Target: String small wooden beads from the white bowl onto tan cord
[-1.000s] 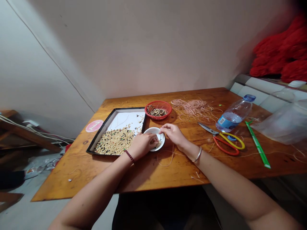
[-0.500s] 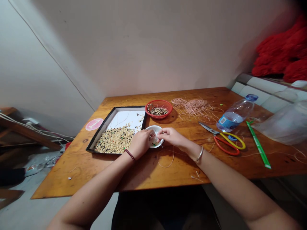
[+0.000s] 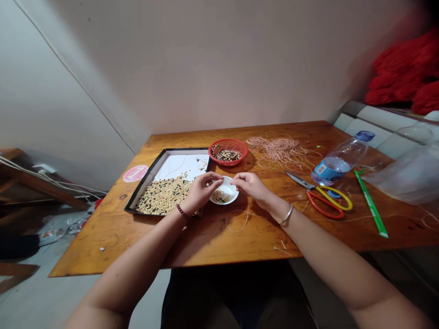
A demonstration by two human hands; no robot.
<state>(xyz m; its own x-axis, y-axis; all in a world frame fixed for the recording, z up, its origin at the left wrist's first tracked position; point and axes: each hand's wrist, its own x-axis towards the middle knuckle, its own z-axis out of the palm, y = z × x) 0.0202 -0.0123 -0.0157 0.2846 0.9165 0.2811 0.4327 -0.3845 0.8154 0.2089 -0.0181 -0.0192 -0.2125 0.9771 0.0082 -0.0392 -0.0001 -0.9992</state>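
Note:
A small white bowl (image 3: 233,194) stands in front of me on the table, with mostly tan beads (image 3: 219,196) gathered in its left part. My left hand (image 3: 202,191) is at the bowl's left rim, thumb and fingertips drawn together; anything between them is too small to make out. Across from it, my right hand (image 3: 253,187) pinches at the right rim, its hold likewise unclear. Below the right hand a thin pale cord (image 3: 247,219) loops over the wood. Left of the bowl lies a black-edged tray (image 3: 164,170) of tan, dark and a few coloured beads.
Behind the bowl sits a red plastic basket (image 3: 244,155) of strung beads. Tangled pink cord (image 3: 276,148) lies beside it. To the right are scissors (image 3: 324,195), a water bottle (image 3: 332,169), a green strip (image 3: 372,205) and a clear plastic container (image 3: 404,176). A pink disc (image 3: 135,173) lies left.
My hands have moved apart and up toward the far side of the bowl, uncovering its inside and the beads. The whole view has shifted slightly.

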